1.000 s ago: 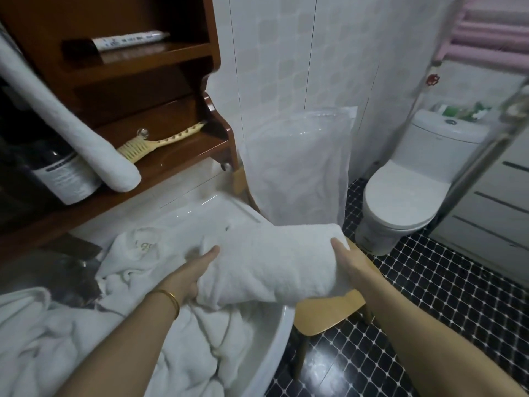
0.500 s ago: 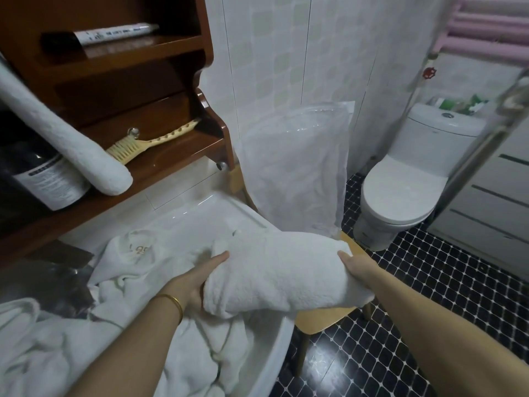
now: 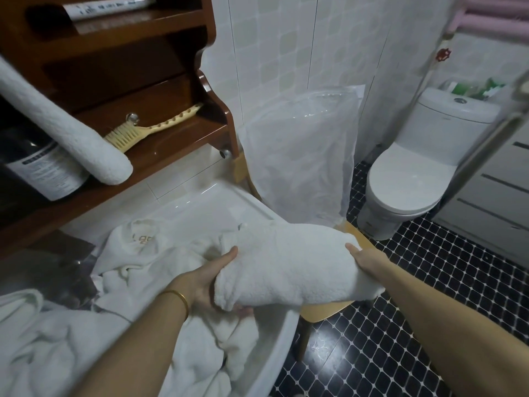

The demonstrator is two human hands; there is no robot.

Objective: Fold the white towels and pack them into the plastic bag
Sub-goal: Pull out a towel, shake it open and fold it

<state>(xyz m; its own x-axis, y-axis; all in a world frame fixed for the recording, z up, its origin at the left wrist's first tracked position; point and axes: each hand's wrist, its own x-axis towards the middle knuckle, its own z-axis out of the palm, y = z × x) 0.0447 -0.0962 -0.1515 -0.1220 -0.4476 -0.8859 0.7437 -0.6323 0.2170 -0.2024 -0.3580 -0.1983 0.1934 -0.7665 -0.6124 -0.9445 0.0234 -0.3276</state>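
Left hand (image 3: 211,277) and right hand (image 3: 362,257) clamp the ends of a folded white terry towel (image 3: 286,262), held just below the upright clear plastic bag (image 3: 300,156); not yet bagged; crumpled white towels (image 3: 137,270) left of it remain unfolded.

- The walls (image 3: 286,47) are covered in pale square tiles, some tinted faint green.
- The floor (image 3: 415,325) is laid with small black tiles in white grout.
- A dark wooden shelf unit (image 3: 120,61) is mounted at the left, above a white basin (image 3: 217,204).
- A white toilet (image 3: 412,173) is seen at the right, lid shut, against the wall.
- A grey cabinet (image 3: 495,202) is seen at the far right edge.
- A light wooden chair (image 3: 323,310) is placed beside the basin.
- The room is dimly lit.
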